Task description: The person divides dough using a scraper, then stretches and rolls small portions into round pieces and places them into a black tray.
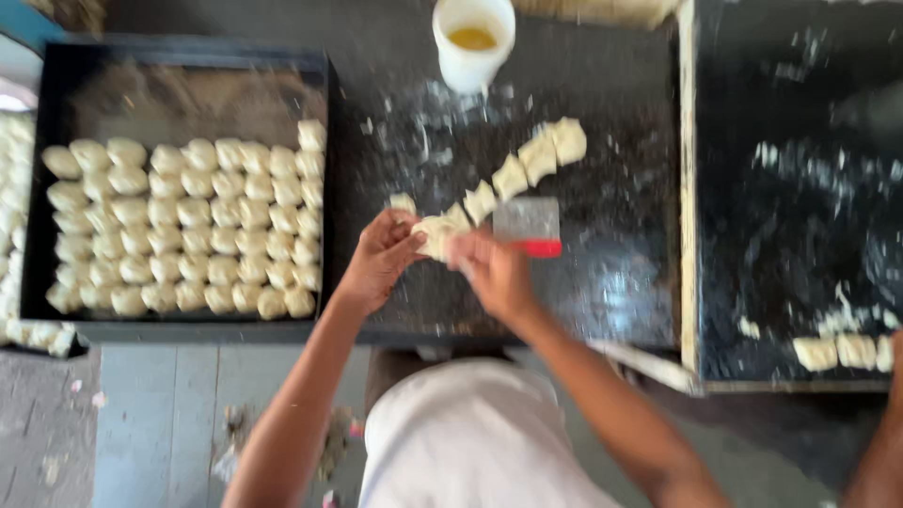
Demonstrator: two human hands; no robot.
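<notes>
both hands meet over a dark, floury table point(611, 282). the left hand point(381, 259) and the right hand point(494, 273) pinch one small piece of dough point(435, 235) between their fingers, so the dough sits right in the middle of the grip. just past the right hand's fingers lies a scraper point(529, 226) with a red edge. a row of cut dough pieces point(527, 160) runs up and away from the grip. well off to the left hand's side sits a black tray point(188, 85) full of dough balls point(183, 226). far past the grip stands a white cup point(470, 56) with yellow liquid inside.
</notes>
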